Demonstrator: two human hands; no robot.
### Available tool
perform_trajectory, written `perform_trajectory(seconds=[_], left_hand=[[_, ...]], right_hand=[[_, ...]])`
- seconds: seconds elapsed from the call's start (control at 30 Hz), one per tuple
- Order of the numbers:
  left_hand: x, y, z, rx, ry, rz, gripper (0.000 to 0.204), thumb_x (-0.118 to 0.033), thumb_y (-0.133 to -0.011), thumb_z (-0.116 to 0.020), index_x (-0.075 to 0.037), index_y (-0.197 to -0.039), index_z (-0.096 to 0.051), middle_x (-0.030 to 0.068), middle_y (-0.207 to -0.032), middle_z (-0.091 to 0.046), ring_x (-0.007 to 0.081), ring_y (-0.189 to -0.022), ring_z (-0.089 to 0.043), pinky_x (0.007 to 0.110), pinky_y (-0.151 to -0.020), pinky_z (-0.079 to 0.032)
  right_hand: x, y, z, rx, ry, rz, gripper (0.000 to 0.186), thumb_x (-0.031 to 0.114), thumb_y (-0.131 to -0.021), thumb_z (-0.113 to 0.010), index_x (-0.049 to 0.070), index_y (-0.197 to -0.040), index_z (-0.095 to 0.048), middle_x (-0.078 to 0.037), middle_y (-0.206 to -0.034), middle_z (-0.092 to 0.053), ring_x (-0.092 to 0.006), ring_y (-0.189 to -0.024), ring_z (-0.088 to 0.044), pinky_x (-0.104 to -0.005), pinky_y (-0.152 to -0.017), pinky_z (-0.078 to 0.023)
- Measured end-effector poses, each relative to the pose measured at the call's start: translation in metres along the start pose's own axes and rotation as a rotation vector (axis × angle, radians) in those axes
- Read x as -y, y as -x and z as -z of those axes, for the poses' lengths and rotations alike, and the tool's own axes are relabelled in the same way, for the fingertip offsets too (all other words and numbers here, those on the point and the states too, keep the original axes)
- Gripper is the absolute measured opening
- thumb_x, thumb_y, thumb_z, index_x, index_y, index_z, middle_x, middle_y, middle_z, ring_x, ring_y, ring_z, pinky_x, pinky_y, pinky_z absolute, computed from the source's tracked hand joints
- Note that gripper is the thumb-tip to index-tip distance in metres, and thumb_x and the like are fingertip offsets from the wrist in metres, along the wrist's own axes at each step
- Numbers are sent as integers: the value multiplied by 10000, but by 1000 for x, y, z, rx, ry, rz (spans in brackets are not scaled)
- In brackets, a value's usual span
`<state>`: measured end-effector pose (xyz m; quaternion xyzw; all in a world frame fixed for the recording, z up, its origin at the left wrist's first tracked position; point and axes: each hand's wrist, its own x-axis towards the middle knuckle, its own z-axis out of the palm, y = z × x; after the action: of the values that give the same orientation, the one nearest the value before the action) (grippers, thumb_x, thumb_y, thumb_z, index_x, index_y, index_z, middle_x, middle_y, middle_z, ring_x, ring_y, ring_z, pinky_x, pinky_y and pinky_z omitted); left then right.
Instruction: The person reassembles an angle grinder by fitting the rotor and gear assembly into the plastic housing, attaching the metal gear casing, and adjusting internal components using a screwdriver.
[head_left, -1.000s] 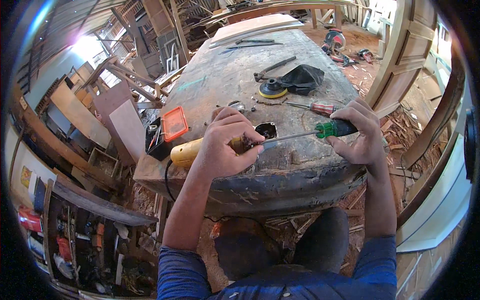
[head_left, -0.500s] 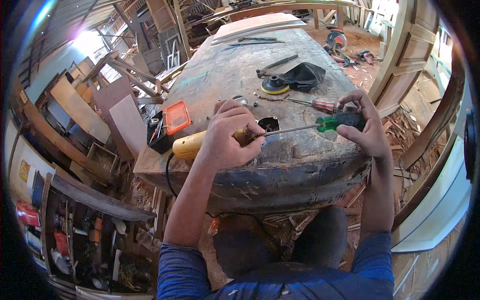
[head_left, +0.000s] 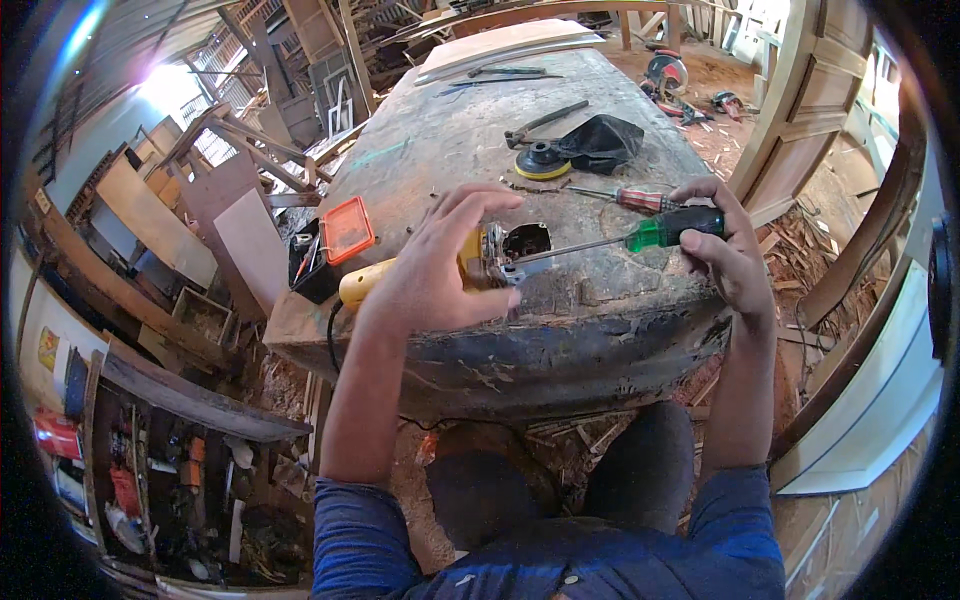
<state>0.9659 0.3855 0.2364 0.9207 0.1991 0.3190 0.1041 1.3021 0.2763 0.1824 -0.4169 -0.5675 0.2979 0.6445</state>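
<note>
A yellow corded power tool point(head_left: 365, 284) lies along the near edge of the workbench, its metal end opened up beside a dark hollow housing point(head_left: 527, 241). My left hand point(head_left: 415, 275) is over the tool, thumb and fingers spread apart around its metal end; whether the palm rests on the body is hidden. In my right hand point(head_left: 738, 265) is a screwdriver point(head_left: 645, 235) with a green and black handle. Its shaft points left, and the tip reaches the tool's metal end. A second screwdriver point(head_left: 640, 200) with a red and clear handle lies just beyond.
The worn workbench point(head_left: 470, 140) carries a yellow-edged round pad point(head_left: 543, 162), a black cloth-like piece point(head_left: 606, 143) and a small box with an orange lid point(head_left: 347, 230). Wooden door panels point(head_left: 795, 120) stand at the right. A cord hangs off the near left edge.
My left fingers have parted from their pinch near the screwdriver tip, uncovering the tool's metal end. The screwdriver stays in my right hand at the same spot.
</note>
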Motion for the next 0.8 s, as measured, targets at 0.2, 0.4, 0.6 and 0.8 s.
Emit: perform_trajectory(seconds=[0.2, 0.4, 0.6, 0.8], left_hand=[[16, 6, 5, 249, 33, 254, 906, -351, -729, -1015, -68, -1480, -595, 129, -1469, -677, 287, -1397, -621, 407, -1198, -444], [20, 7, 5, 227, 90, 262, 823, -438, -761, -968, -143, -1448, -626, 132, -1420, -696, 365, -1329, -650, 466, -1144, -480], [17, 14, -2, 150, 7, 276, 838, -484, -747, -971, -154, -1439, -633, 146, -1384, -706, 372, -1336, -641, 478, -1164, -452], [18, 11, 1, 185, 34, 306, 832, -512, -747, -965, -148, -1421, -639, 148, -1373, -710, 368, -1330, -646, 474, -1145, -469]], right_hand=[[-14, -1, 21, 69, 142, -129, 258, 316, -1057, -695, 66, -1119, -705, 17, -886, -602, -39, -644, -522, -222, -569, -391], [-12, -3, 5, 7, 105, 63, 388, 392, -1014, -735, 44, -1177, -686, -1, -948, -615, -48, -816, -554, -247, -686, -424], [-3, 1, 9, 26, 84, -56, 479, 464, -967, -790, 55, -1182, -663, 29, -872, -607, -56, -752, -548, -235, -662, -420], [-12, -1, 11, -36, 212, -167, 466, 472, -976, -785, 61, -1154, -656, 57, -800, -580, -59, -669, -522, -223, -608, -396]])
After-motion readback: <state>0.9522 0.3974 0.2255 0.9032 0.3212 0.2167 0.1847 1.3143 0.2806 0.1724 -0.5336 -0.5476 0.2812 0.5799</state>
